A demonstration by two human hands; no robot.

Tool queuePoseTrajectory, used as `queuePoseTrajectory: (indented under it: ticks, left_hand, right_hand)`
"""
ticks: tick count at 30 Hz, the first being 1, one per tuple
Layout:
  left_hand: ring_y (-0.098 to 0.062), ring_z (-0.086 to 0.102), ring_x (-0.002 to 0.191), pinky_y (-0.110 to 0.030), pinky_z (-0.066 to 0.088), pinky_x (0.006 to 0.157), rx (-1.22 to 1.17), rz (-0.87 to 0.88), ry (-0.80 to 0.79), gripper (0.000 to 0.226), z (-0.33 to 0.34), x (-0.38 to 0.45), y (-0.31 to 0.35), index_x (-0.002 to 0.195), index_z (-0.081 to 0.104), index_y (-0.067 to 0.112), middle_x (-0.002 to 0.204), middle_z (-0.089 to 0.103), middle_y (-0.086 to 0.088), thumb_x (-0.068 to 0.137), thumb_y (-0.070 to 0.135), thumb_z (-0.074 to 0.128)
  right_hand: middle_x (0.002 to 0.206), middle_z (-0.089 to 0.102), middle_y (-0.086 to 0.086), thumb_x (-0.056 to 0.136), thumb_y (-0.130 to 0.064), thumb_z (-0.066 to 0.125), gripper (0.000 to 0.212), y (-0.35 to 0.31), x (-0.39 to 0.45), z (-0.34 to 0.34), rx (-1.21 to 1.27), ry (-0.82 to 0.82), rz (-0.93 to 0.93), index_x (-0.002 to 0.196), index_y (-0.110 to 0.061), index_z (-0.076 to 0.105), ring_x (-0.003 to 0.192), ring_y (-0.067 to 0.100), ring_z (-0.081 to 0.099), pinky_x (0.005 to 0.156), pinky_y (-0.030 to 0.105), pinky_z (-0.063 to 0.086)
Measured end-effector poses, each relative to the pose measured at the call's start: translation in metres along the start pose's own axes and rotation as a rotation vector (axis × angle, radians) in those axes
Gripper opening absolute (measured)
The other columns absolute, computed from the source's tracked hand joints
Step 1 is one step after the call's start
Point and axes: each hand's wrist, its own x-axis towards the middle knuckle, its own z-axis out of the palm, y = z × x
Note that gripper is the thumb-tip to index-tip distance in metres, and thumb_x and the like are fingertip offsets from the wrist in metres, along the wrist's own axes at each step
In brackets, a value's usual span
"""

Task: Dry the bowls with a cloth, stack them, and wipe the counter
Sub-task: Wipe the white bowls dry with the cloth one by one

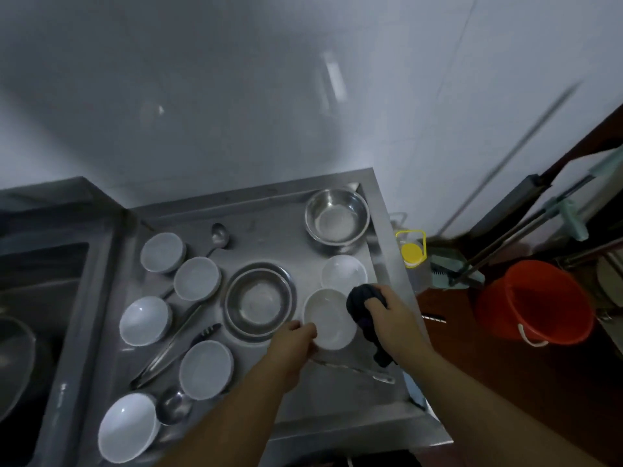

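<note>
While the left hand (296,335) curls its fingers over the near-left rim of a round white bowl (332,320), pinching it between thumb and fingertips, the right hand (387,315) is closed around a bunched dark cloth (362,306) pressed against the bowl's right rim. The cloth is soft and crumpled, and a tail of it hangs below the right palm. The bowl looks smooth and glossy, its hollow facing up, held just above the brushed stainless steel counter (269,224).

Just beyond the right fingers sits a second white bowl (344,273), upright and close beside the held one. Farther out from it stands a deep steel bowl (337,215) with a polished, reflective wall. Immediately left of the left fingertips lies a shallow round steel dish (259,301) with a wide flat rim. A slim metal utensil (357,370) lies under the wrists.

Well to the left of the left hand, six more white bowls are spread over the counter in a loose line, among them one nearest the left forearm (206,369). Between them lie long metal tongs (175,345) and two steel ladles (173,406). Off the counter, right of the right hand, stands an orange plastic bucket (536,298) and a yellow-capped bottle (412,252).
</note>
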Motion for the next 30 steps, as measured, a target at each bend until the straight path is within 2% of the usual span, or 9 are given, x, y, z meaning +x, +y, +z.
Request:
queuePoseTrajectory:
  ticks: [3, 5, 7, 11, 15, 17, 22, 26, 30]
  left_hand:
    - [-0.025, 0.075, 0.079, -0.033, 0.06, 0.067, -0.116, 0.046, -0.064, 0.025, -0.03, -0.021, 0.014, 0.116, 0.067, 0.006, 0.096, 0.079, -0.017, 0.091, 0.007, 0.063]
    - [-0.029, 0.074, 0.08, -0.035, 0.06, 0.066, -0.155, 0.08, -0.102, 0.028, -0.051, -0.032, 0.024, 0.119, 0.065, 0.001, 0.097, 0.077, -0.02, 0.092, 0.006, 0.061]
    - [-0.033, 0.073, 0.086, -0.043, 0.065, 0.078, -0.22, 0.116, -0.157, 0.031, -0.074, -0.045, 0.034, 0.121, 0.066, -0.003, 0.098, 0.077, -0.024, 0.092, 0.002, 0.059]
    - [-0.045, 0.07, 0.115, -0.056, 0.056, 0.105, -0.302, 0.187, -0.321, 0.046, -0.12, -0.074, 0.05, 0.131, 0.066, 0.002, 0.123, 0.072, -0.028, 0.086, 0.003, 0.06]
    - [-0.042, 0.07, 0.106, -0.056, 0.058, 0.099, -0.302, 0.309, -0.455, 0.053, -0.163, -0.101, 0.064, 0.137, 0.06, 0.006, 0.131, 0.066, -0.031, 0.085, 0.0, 0.063]
    - [-0.042, 0.071, 0.108, -0.052, 0.059, 0.093, -0.332, 0.346, -0.487, 0.054, -0.186, -0.111, 0.067, 0.14, 0.056, 0.007, 0.133, 0.065, -0.031, 0.088, 0.007, 0.068]
    - [-0.041, 0.066, 0.124, -0.05, 0.054, 0.104, -0.334, 0.369, -0.601, 0.056, -0.231, -0.131, 0.073, 0.146, 0.059, 0.009, 0.143, 0.062, -0.028, 0.103, 0.046, 0.061]
    - [-0.043, 0.056, 0.139, -0.056, 0.048, 0.112, -0.313, 0.429, -0.656, 0.07, -0.248, -0.144, 0.074, 0.155, 0.048, 0.015, 0.152, 0.055, -0.025, 0.099, 0.053, 0.066]
    - [-0.043, 0.045, 0.147, -0.057, 0.04, 0.118, -0.323, 0.498, -0.711, 0.079, -0.261, -0.159, 0.076, 0.156, 0.047, 0.011, 0.158, 0.047, -0.026, 0.096, 0.06, 0.065]
  right_hand:
    - [0.089, 0.069, -0.014, 0.096, -0.015, 0.059, 0.03, -0.037, -0.02, 0.026, -0.03, -0.023, -0.093, 0.105, -0.044, 0.059, 0.075, -0.009, 0.065, 0.052, 0.007, 0.044]
    - [0.089, 0.071, -0.011, 0.093, -0.022, 0.062, 0.028, -0.059, -0.033, 0.045, -0.065, -0.05, -0.139, 0.109, -0.044, 0.058, 0.071, -0.009, 0.066, 0.048, 0.007, 0.043]
    - [0.09, 0.073, -0.009, 0.09, -0.027, 0.065, 0.027, -0.08, -0.046, 0.067, -0.067, -0.064, -0.176, 0.112, -0.042, 0.058, 0.07, -0.002, 0.068, 0.048, 0.016, 0.049]
    - [0.094, 0.068, -0.017, 0.086, -0.041, 0.066, 0.031, -0.115, -0.074, 0.108, -0.19, -0.033, -0.317, 0.112, -0.05, 0.052, 0.083, 0.0, 0.066, 0.068, 0.026, 0.056]
    - [0.1, 0.067, -0.017, 0.081, -0.05, 0.062, 0.04, -0.143, -0.103, 0.144, -0.24, 0.005, -0.428, 0.118, -0.053, 0.047, 0.09, 0.005, 0.065, 0.075, 0.028, 0.057]
    - [0.103, 0.067, -0.016, 0.082, -0.049, 0.063, 0.041, -0.155, -0.119, 0.158, -0.244, 0.028, -0.482, 0.121, -0.05, 0.049, 0.091, 0.004, 0.065, 0.077, 0.028, 0.057]
    - [0.093, 0.069, -0.018, 0.085, -0.037, 0.067, 0.035, -0.184, -0.155, 0.177, -0.16, 0.061, -0.557, 0.115, -0.051, 0.053, 0.083, 0.0, 0.066, 0.066, 0.02, 0.053]
    - [0.097, 0.071, -0.018, 0.087, -0.034, 0.071, 0.038, -0.202, -0.178, 0.182, -0.115, 0.01, -0.602, 0.118, -0.052, 0.056, 0.086, 0.004, 0.07, 0.071, 0.031, 0.062]
    - [0.108, 0.066, -0.034, 0.085, -0.04, 0.072, 0.047, -0.213, -0.197, 0.18, -0.174, -0.066, -0.741, 0.125, -0.057, 0.054, 0.099, -0.003, 0.067, 0.078, 0.021, 0.06]
